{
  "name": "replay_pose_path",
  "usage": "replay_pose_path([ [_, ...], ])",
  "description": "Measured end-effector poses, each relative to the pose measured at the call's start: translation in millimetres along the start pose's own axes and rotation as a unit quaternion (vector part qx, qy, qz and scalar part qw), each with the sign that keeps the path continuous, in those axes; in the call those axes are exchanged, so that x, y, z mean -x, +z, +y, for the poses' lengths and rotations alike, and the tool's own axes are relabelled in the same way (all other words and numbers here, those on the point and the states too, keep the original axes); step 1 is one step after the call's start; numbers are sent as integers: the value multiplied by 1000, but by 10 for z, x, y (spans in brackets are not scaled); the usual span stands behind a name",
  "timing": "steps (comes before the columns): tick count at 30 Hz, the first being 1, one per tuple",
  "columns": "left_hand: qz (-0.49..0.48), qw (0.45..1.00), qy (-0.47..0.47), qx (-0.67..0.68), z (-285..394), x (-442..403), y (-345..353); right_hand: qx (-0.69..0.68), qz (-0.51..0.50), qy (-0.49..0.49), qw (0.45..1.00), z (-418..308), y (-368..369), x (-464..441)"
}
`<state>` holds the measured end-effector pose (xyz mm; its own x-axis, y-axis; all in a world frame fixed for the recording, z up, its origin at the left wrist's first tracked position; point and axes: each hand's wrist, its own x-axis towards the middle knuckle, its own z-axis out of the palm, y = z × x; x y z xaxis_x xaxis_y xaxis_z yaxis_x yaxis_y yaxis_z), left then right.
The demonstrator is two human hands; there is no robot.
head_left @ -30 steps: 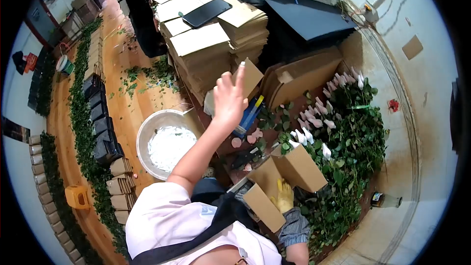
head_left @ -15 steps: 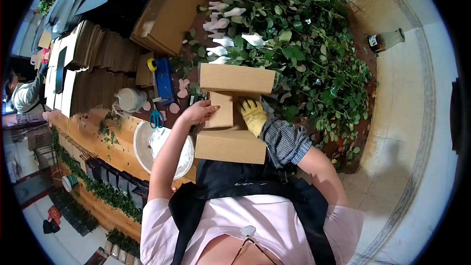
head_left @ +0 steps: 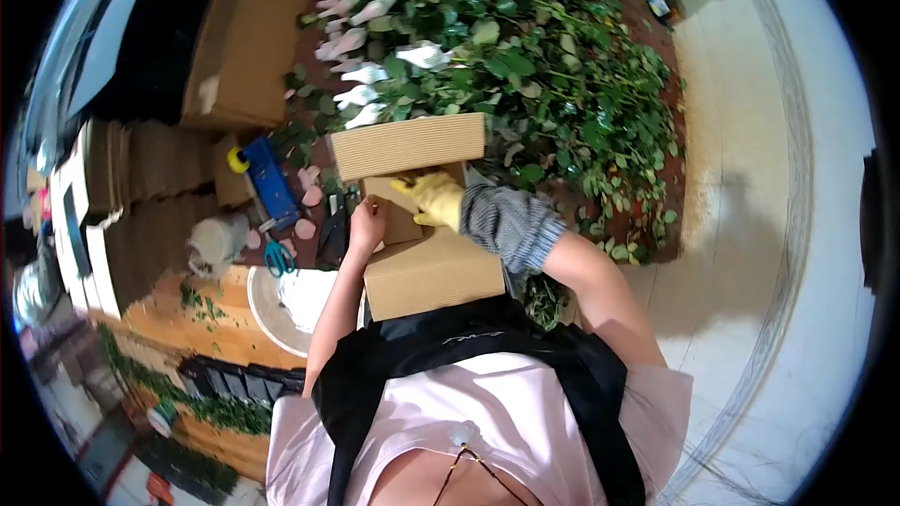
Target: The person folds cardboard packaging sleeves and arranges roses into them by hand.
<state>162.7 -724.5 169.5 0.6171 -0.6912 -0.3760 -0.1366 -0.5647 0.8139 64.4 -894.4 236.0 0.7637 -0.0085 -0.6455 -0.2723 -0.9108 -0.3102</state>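
Note:
A corrugated cardboard wrap [head_left: 433, 276] lies in front of my body, its ribbed far panel [head_left: 410, 145] and near panel raised around a smooth brown middle flap [head_left: 398, 189]. My left hand [head_left: 368, 223], bare, has its fingers curled at the left edge of that flap; the fingertips are partly hidden. Across the flap rests my right hand [head_left: 436, 200] in a yellow glove, fingers stretched out to the left and thumb apart. A grey checked sleeve covers the right forearm.
Leafy rose stems [head_left: 544, 66] with heads in white sleeves [head_left: 361, 94] lie beyond the cardboard. To the left are teal scissors [head_left: 278, 258], a blue tape dispenser [head_left: 272, 178], a white tub [head_left: 267, 319] and stacked cardboard [head_left: 155, 244]. A glass bottle [head_left: 689, 2] lies at far right.
My right hand has moved from the right side of the cardboard onto the middle flap. My left hand has shifted to the flap's left edge. The view has turned, moving the scene leftward.

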Motion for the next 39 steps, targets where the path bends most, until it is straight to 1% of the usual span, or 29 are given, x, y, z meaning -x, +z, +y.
replay_pose_path([
  [2, -31, 971, 4, -238, 165, -17, -111, 45, -47, 57, 996, -140, -156, 95],
  [4, -144, 922, -23, -358, 381, -81, -305, 124, 13, 55, 991, -73, 257, -139],
  [6, -225, 970, 15, -95, 626, -124, -395, 46, 53, 84, 994, 68, 634, -479],
  [8, -339, 939, -49, 41, 559, -186, -277, 8, 25, 63, 998, -3, 219, -147],
  [10, -309, 916, 132, -222, 414, -248, -51, -56, 25, -14, 998, 132, 20, 102],
  [11, -318, 918, 90, -219, 401, -238, -31, -223, 207, -100, 947, 359, 376, 88],
  [12, -280, 922, 71, -260, 261, -253, 45, -332, 285, -84, 895, 424, 612, 102],
  [13, -300, 920, 83, -239, 187, -279, 47, -514, 237, -77, 821, 500, 615, 291],
  [14, -317, 918, 96, -219, 122, -334, 40, -674, 181, -70, 713, 613, 618, 515],
  [16, -312, 923, 83, -207, 11, -367, 75, -691, 259, 53, 673, 925, 1048, 841],
  [18, -278, 936, 113, -184, -71, -321, 109, -522, 353, 238, 739, 1309, 1408, 1203],
  [20, -274, 938, 97, -188, 41, -263, 94, -447, 332, 319, 768, 1224, 1139, 1698],
  [21, -288, 932, 104, -196, 33, -287, 86, -579, 291, 257, 717, 1196, 1053, 1738],
  [22, -285, 932, 105, -199, 18, -310, 76, -598, 201, 204, 749, 1020, 602, 1845],
  [23, -295, 930, 98, -196, 0, -324, 66, -629, 214, 66, 745, 749, 234, 2003],
  [24, -305, 929, 90, -191, 1, -325, 64, -642, 185, -19, 744, 547, -32, 2026],
  [25, -299, 931, 91, -191, 25, -320, 76, -601, 176, -107, 772, 414, -105, 1900],
  [27, -302, 938, 85, -149, 27, -270, 51, -538, 60, -178, 822, 224, -4, 1607],
  [28, -296, 939, 83, -152, -29, -270, 43, -384, 51, -119, 914, 61, 70, 1448],
  [29, -290, 940, 96, -153, -134, -288, 67, -212, 23, -70, 974, -102, 146, 1289],
  [30, -282, 941, 112, -152, -187, -308, 77, -27, 59, 60, 996, -325, 452, 1129],
  [32, -279, 947, 87, -135, -6, -208, 57, -22, -17, 126, 992, -450, 263, 1144],
  [33, -284, 946, 83, -135, -7, -192, 72, -13, -19, 120, 992, -410, 286, 1219],
  [34, -287, 945, 81, -137, 3, -203, 65, -110, 126, 16, 986, -300, 316, 1339],
  [35, -284, 946, 73, -135, 7, -192, 50, -207, 265, -93, 937, -196, 327, 1433],
  [36, -280, 948, 65, -133, 39, -177, 50, -354, 222, -191, 888, -44, 330, 1428],
  [37, -276, 950, 63, -130, 91, -152, 35, -601, 96, -227, 760, 78, 141, 1549],
  [38, -292, 949, 57, -103, 146, -135, 2, -599, 119, -236, 756, 191, -275, 1799],
  [39, -284, 951, 59, -112, 130, -141, 8, -589, 247, -280, 717, 452, -238, 1719],
])
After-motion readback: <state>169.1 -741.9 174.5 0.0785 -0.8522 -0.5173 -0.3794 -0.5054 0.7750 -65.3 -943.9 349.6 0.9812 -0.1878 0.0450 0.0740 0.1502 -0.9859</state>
